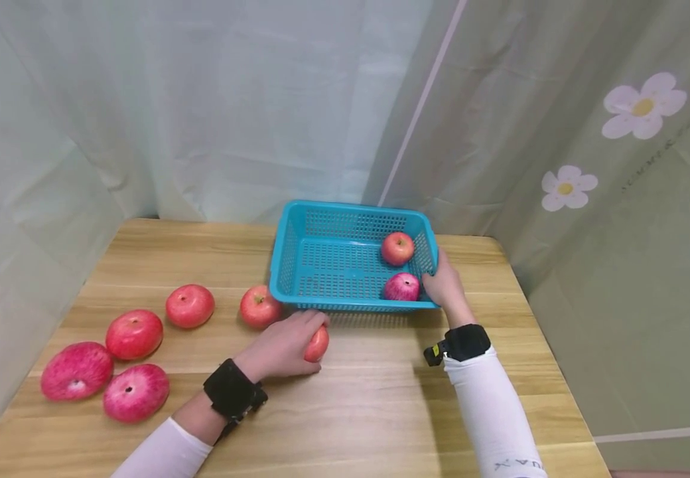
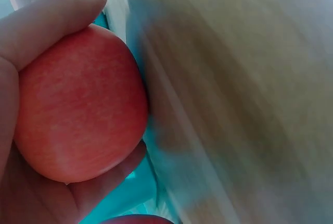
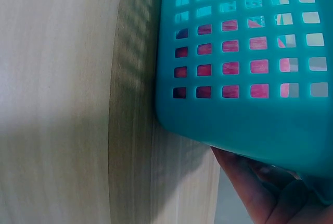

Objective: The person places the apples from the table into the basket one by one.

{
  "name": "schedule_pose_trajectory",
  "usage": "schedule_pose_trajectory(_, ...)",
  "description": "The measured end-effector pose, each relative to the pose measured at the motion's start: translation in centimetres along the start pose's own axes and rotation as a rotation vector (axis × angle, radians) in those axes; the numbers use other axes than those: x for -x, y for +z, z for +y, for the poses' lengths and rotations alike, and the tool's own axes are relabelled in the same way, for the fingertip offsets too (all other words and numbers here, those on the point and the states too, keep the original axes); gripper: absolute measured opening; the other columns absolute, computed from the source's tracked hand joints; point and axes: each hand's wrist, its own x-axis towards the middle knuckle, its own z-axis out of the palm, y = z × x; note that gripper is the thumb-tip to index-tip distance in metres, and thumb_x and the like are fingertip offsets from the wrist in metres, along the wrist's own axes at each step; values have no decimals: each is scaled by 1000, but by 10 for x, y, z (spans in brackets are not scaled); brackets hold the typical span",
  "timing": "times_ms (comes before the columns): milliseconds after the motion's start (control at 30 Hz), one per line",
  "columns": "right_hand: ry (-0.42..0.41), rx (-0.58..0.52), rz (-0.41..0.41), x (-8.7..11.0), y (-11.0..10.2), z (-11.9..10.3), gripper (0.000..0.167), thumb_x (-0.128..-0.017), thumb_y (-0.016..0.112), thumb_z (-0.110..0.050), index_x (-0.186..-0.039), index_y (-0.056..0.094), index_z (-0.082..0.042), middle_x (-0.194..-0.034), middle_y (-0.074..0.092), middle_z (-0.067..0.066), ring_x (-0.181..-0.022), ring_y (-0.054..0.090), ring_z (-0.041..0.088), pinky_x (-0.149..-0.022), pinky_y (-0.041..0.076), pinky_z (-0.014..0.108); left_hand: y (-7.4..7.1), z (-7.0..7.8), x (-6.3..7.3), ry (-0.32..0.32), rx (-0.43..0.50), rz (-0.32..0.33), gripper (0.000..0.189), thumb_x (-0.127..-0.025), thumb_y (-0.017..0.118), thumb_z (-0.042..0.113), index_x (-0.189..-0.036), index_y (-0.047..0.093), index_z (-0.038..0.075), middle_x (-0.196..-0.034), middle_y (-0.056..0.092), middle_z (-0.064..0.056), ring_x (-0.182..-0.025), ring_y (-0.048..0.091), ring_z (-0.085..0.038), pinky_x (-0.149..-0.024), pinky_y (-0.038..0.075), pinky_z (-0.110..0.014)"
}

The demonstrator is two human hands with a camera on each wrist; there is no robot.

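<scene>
My left hand (image 1: 285, 345) grips a red apple (image 2: 83, 107) just in front of the blue plastic basket (image 1: 353, 302), thumb and fingers curled round it in the left wrist view. At the basket's right end, my right hand (image 1: 445, 282) holds the rim, its thumb over the inner side and its fingers outside. Inside the basket, toward the right, lie a red apple (image 1: 397, 248) and a pinker apple (image 1: 402, 287). Another apple (image 1: 260, 307) sits on the table beside the basket's front left corner, close to my left hand.
Several more apples lie on the left of the wooden table (image 1: 369, 411), among them a red one (image 1: 190, 306) and a dark pink one (image 1: 136, 392). A pale curtain (image 1: 261, 106) hangs behind the table and along its sides.
</scene>
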Motion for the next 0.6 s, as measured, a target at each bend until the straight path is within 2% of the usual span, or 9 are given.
schedule_pose_trajectory(233,14,-6,-12,-1,0,0,76,-106,54,-12,-170,13,-4,-163,38,32,-149,39,50,-121,32,64,1,-3,1,9,-10,5,78,-77,96,38,-141,56,16,-123,59,3,-110,55,-17,-91,58,-36)
schedule_pose_trajectory(433,13,-2,-12,-2,0,0,76,-106,54,-13,-170,13,-4,-162,39,32,-148,40,50,-120,33,65,-1,-1,2,69,25,10,81,-76,96,38,-143,57,17,-128,59,4,-112,55,-15,-90,58,-36)
schedule_pose_trajectory(600,10,-3,-10,-1,0,1,76,-106,54,-13,-170,14,-5,-161,40,32,-148,41,50,-120,34,65,-4,3,0,105,12,25,77,-77,96,40,-142,60,19,-127,58,7,-113,55,-13,-89,58,-34)
